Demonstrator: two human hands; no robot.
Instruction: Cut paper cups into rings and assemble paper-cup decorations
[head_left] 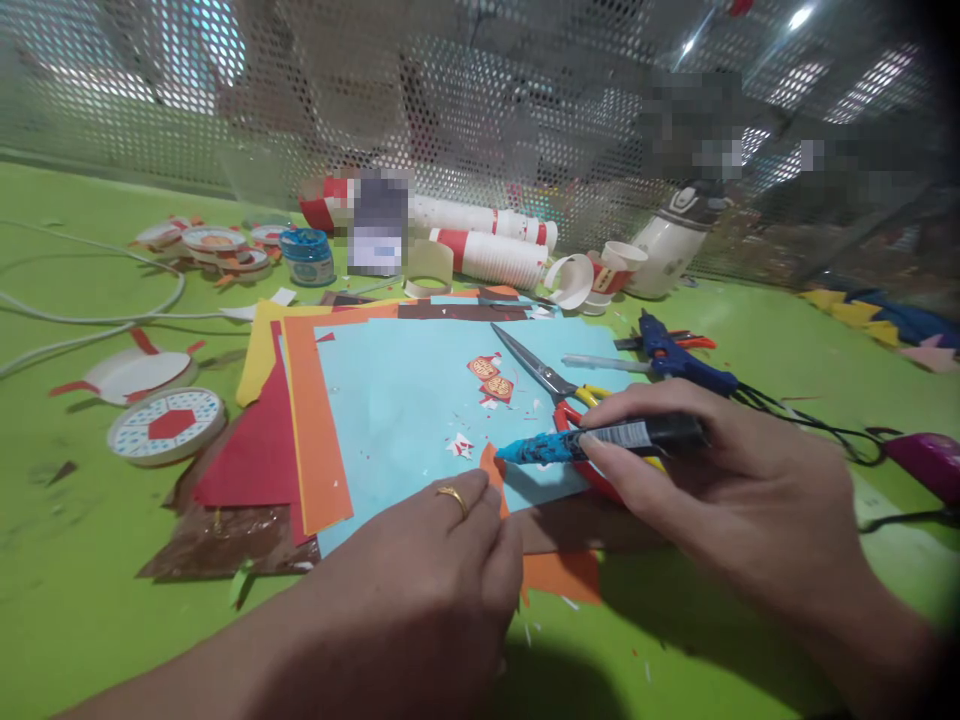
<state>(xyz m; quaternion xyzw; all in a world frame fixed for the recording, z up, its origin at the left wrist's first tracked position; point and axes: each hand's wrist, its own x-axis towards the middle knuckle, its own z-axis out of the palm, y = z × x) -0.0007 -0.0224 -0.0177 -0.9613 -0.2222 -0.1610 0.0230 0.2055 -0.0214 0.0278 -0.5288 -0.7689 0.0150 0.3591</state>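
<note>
My right hand (720, 480) is closed round a black paintbrush (637, 436) whose tip is coated in blue paint, held almost level over a small orange paper piece (491, 468). My left hand (442, 560), with a gold ring, has its fingers curled and pinches that orange piece at its near edge. Both hands work on a light blue paper sheet (397, 400). Red and yellow handled scissors (551, 385) lie just beyond the brush. Two small red and orange cut-outs (491, 378) rest on the blue sheet.
Orange (311, 420), red and yellow sheets fan out to the left on the green table (82, 560). A blue glue gun (679, 360) lies at the right, stacked paper cups (487, 250) and a blue paint jar (307, 255) at the back, paper discs (166, 425) at the left. Mesh wall behind.
</note>
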